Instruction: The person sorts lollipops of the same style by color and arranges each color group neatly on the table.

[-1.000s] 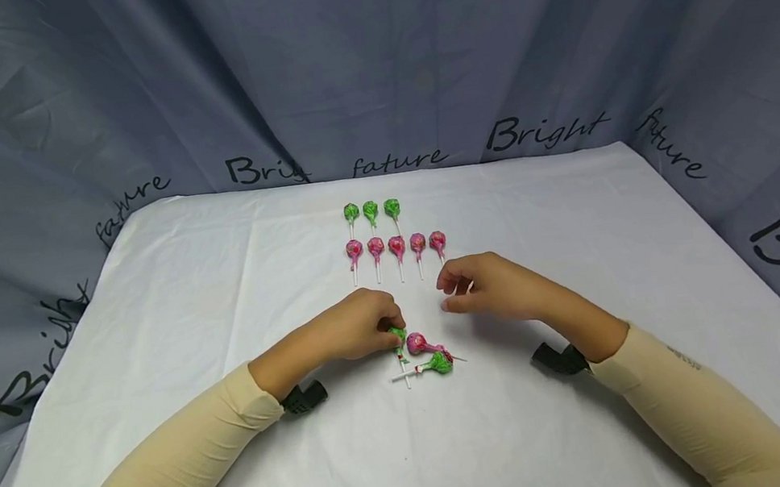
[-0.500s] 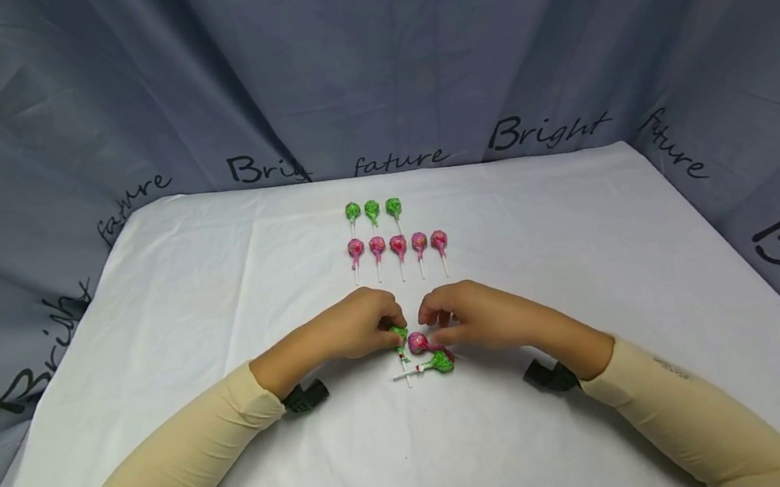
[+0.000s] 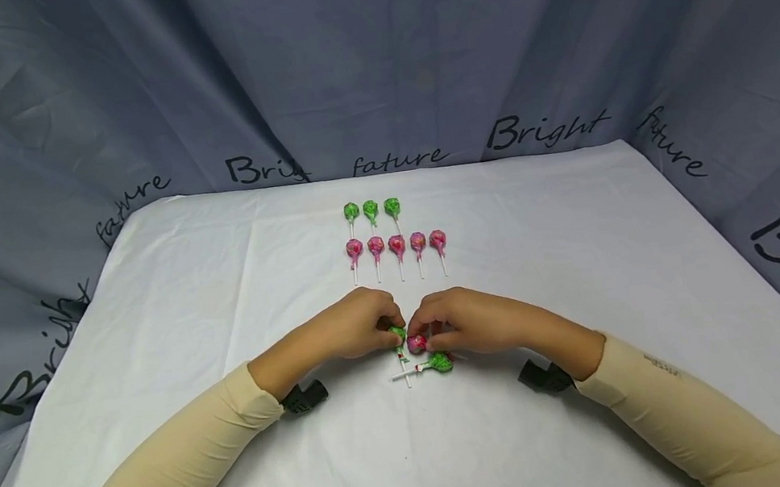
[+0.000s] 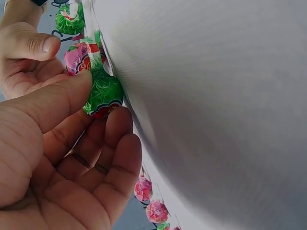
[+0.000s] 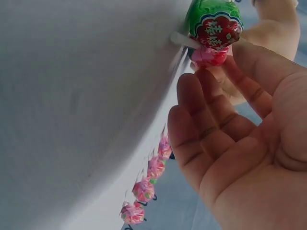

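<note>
In the head view my left hand (image 3: pixel 356 325) pinches the head of a green-wrapped lollipop (image 3: pixel 399 333) with thumb and forefinger; its stick points toward me. The left wrist view shows this green lollipop (image 4: pixel 104 91) between thumb and fingers. My right hand (image 3: pixel 476 319) has thumb and forefinger around a pink-wrapped lollipop (image 3: pixel 416 344), its stick hidden under the hand. In the right wrist view the pink lollipop (image 5: pixel 211 56) is partly hidden behind another green lollipop (image 5: pixel 216 24). That second green lollipop (image 3: pixel 439 362) lies just nearer to me, its stick crossing the held one's stick.
Farther back on the white tablecloth (image 3: pixel 241 457) lies a row of several pink lollipops (image 3: pixel 397 246), sticks toward me. Behind it are three green lollipops (image 3: pixel 370 210) in a line. A grey printed curtain (image 3: pixel 368 67) stands beyond the table's far edge.
My right hand has come down and left from near the pink row's right end, and its fingers have closed around the loose pink lollipop. The left hand has stayed on its green lollipop.
</note>
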A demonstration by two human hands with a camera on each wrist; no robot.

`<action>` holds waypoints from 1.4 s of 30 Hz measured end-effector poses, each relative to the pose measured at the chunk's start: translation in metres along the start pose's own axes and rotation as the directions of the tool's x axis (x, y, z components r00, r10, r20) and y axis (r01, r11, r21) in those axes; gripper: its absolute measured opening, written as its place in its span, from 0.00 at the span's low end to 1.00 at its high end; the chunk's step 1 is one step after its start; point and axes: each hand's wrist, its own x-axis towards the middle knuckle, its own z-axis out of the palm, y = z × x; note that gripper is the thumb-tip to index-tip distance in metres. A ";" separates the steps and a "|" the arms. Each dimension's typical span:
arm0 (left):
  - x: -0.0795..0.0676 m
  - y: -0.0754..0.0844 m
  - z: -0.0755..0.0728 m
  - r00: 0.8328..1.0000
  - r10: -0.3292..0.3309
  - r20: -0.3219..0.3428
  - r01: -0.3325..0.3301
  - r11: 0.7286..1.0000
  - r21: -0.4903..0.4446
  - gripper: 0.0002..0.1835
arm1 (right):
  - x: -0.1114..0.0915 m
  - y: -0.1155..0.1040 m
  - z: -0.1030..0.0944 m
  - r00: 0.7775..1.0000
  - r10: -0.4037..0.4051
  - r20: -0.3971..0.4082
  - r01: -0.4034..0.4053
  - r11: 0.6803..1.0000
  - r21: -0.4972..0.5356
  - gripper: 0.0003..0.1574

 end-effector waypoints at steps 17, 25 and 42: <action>0.000 0.001 0.001 1.000 -0.015 -0.004 0.015 1.000 -0.011 0.04 | 0.003 0.000 0.003 0.997 0.052 -0.059 -0.056 0.996 -0.069 0.07; 0.000 0.000 0.002 1.000 -0.019 -0.008 0.019 1.000 -0.003 0.04 | 0.002 0.004 0.003 0.997 0.048 -0.067 -0.053 0.997 -0.063 0.06; -0.001 0.003 0.000 1.000 -0.003 -0.011 0.003 1.000 -0.008 0.04 | 0.001 0.006 0.002 0.994 0.076 -0.078 -0.082 0.994 -0.078 0.06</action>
